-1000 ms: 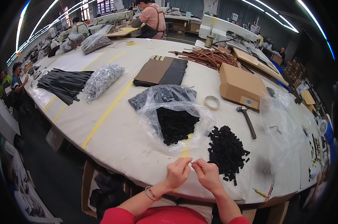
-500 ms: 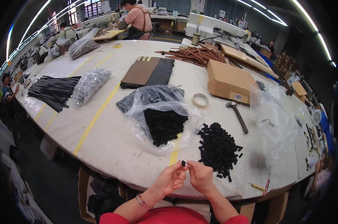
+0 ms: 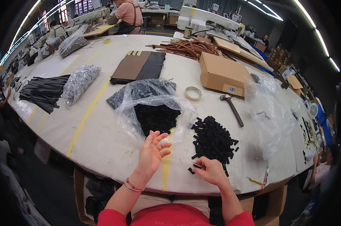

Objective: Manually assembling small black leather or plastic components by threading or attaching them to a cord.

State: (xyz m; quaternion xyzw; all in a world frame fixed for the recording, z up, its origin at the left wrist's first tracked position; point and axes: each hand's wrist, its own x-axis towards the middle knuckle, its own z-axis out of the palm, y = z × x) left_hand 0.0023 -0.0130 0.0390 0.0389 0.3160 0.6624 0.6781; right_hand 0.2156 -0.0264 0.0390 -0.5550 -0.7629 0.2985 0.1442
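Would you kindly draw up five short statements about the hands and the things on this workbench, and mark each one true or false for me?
1. The left hand is open, with its fingers spread. True.
2. The right hand is at the near edge of the loose pile of black pieces. True.
3. The loose pile of black pieces lies to the left of the left hand. False: it lies to the right of it.
4. The hammer lies to the right of the tape roll. True.
5. The hammer's head is at its end nearest the person. False: the head is at the far end.
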